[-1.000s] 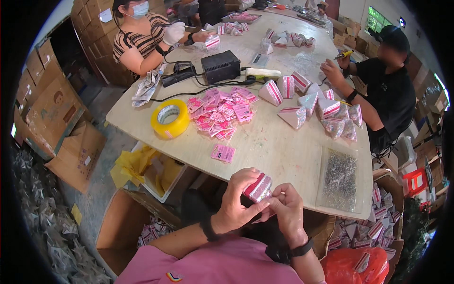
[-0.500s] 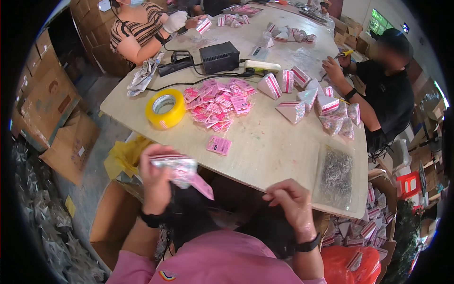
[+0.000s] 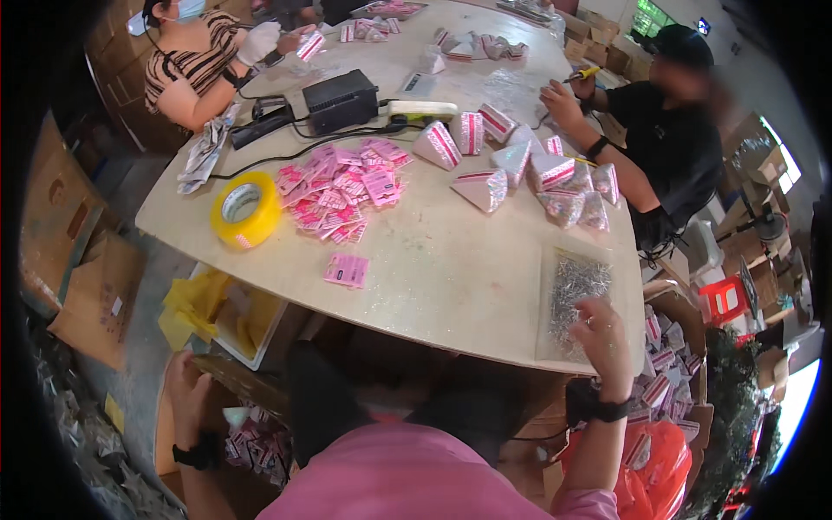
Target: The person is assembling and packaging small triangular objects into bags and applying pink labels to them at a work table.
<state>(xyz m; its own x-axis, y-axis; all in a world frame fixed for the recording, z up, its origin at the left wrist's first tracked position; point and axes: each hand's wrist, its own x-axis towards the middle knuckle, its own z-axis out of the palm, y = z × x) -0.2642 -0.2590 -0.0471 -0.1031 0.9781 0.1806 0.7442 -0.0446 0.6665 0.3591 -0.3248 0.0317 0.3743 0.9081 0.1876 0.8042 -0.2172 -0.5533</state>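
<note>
My left hand [image 3: 186, 386] is down at the left, beside the cardboard box [image 3: 165, 425] below the table's edge. It is empty, with its fingers apart. Glittery silver-and-pink packets [image 3: 256, 446] lie inside that box, and one paler packet [image 3: 236, 416] shows near its top. At the table's right corner my right hand [image 3: 602, 342] bends over a shallow clear tray of thin metal pins [image 3: 579, 277]. Its thumb and fingertips are pinched together at the pins. Whatever sits between those fingertips is too small to make out.
Pink cards [image 3: 338, 195] are heaped beside a yellow tape roll [image 3: 246, 210]; a loose card [image 3: 347, 270] lies nearer. Pyramid-shaped packets [image 3: 481, 189] cluster by a black power unit [image 3: 341, 101]. Two people work across the table. A red bag [image 3: 646, 468] and a packet-filled box flank my right arm.
The packet and pink card have left my left hand, which has dropped beside the left box. My right hand has moved right onto the pin tray. The whole view has shifted.
</note>
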